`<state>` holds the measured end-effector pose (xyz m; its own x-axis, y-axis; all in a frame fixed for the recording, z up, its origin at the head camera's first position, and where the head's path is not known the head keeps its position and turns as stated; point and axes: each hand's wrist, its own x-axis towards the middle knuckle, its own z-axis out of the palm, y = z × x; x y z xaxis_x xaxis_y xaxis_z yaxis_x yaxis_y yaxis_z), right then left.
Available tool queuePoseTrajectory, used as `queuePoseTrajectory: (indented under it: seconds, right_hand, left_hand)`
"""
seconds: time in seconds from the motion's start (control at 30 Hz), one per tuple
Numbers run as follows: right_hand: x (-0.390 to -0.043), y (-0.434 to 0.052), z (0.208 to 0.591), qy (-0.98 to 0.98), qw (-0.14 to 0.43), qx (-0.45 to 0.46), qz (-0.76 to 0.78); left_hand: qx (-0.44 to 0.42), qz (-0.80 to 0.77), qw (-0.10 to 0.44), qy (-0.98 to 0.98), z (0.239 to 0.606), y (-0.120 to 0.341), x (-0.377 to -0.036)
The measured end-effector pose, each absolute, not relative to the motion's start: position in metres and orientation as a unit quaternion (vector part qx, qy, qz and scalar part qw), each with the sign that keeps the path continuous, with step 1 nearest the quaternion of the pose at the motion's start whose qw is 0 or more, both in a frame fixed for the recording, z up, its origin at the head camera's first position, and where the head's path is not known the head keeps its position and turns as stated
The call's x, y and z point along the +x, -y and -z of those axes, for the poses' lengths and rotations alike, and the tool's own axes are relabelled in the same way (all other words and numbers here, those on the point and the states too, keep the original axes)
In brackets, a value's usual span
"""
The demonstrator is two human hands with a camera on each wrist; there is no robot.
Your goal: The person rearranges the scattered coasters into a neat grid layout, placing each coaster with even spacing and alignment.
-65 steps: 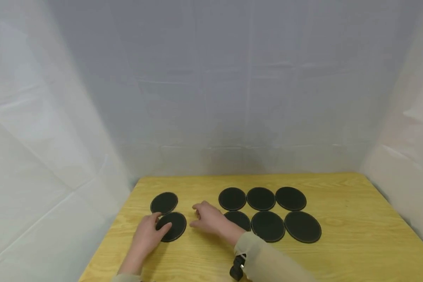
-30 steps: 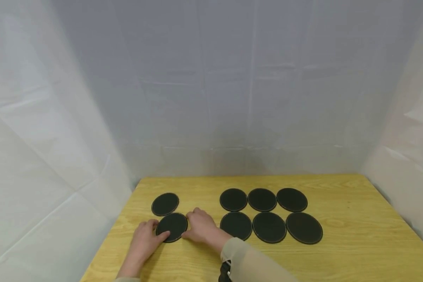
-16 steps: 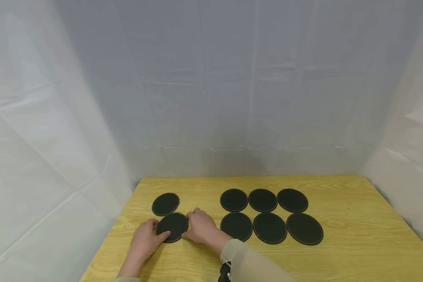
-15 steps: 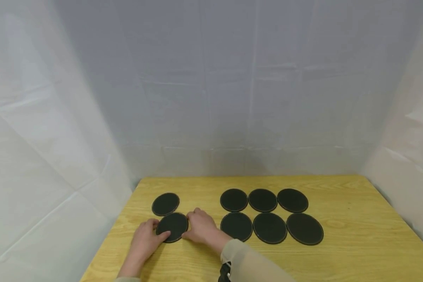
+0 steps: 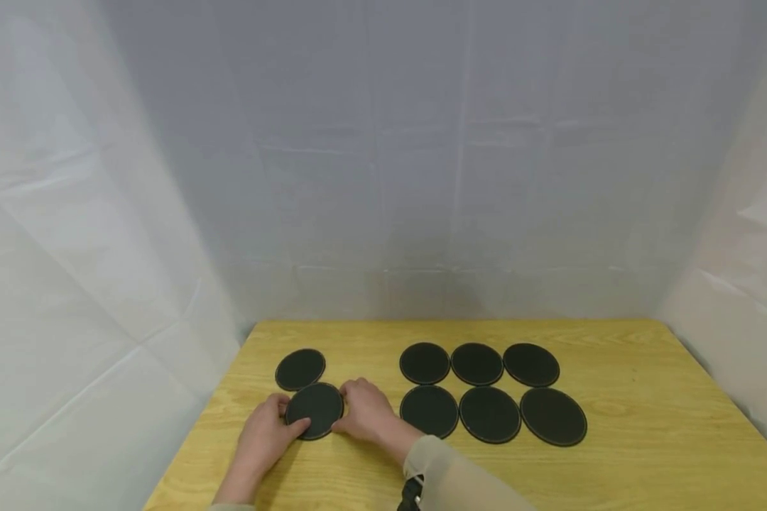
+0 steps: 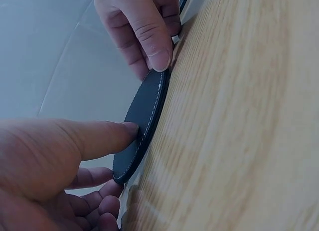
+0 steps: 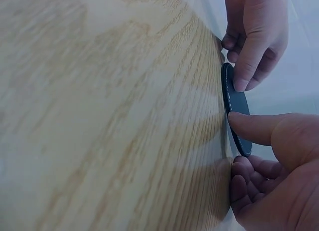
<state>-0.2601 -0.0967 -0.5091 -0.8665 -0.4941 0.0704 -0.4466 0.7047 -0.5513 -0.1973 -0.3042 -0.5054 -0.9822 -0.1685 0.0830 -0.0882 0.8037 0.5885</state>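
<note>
A round black coaster [image 5: 316, 406] with pale edge stitching is between my two hands at the left of the table. My left hand [image 5: 260, 434] grips its left side, thumb on top and fingers at the rim. From the opposite side my right hand [image 5: 366, 411] pinches its right edge. In the right wrist view a thin gap shows under part of this coaster [image 7: 239, 104], so it is slightly raised. Its edge looks thick in the left wrist view; whether more than one layer is there, I cannot tell. Just behind lies another black coaster [image 5: 300, 369].
Several more black coasters [image 5: 489, 414] lie flat in two touching rows right of my hands. The wooden table [image 5: 645, 404] has white sheeting [image 5: 422, 177] behind it and along both sides. A dark band [image 5: 412, 492] is on my right wrist.
My right hand has come left and taken the near-left coaster's right edge, uncovering a coaster on the right. Since half a second ago, the held coaster has lifted slightly.
</note>
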Motion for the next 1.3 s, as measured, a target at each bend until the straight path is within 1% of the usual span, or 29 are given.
queuePoseTrajectory:
  seconds: [0.5,0.73,1.0,1.3]
  right_hand:
    - [-0.263,0.084,0.502,-0.886,0.052,-0.246,0.390]
    - [-0.267,0.063,0.491,-0.877,0.059,-0.240,0.412]
    - [-0.272,0.033,0.483,-0.876,0.077,-0.215,0.424]
    - [-0.275,0.009,0.491,-0.900,0.049,-0.203,0.382]
  left_hand:
    - [0.065,0.327,0.074,0.940,0.500,0.297,-0.197]
    - [0.055,0.333,0.076,0.938,0.491,0.282,-0.202]
    - [0.030,0.324,0.068,0.943,0.485,0.254,-0.210]
    - [0.012,0.333,0.064,0.941,0.494,0.234,-0.216]
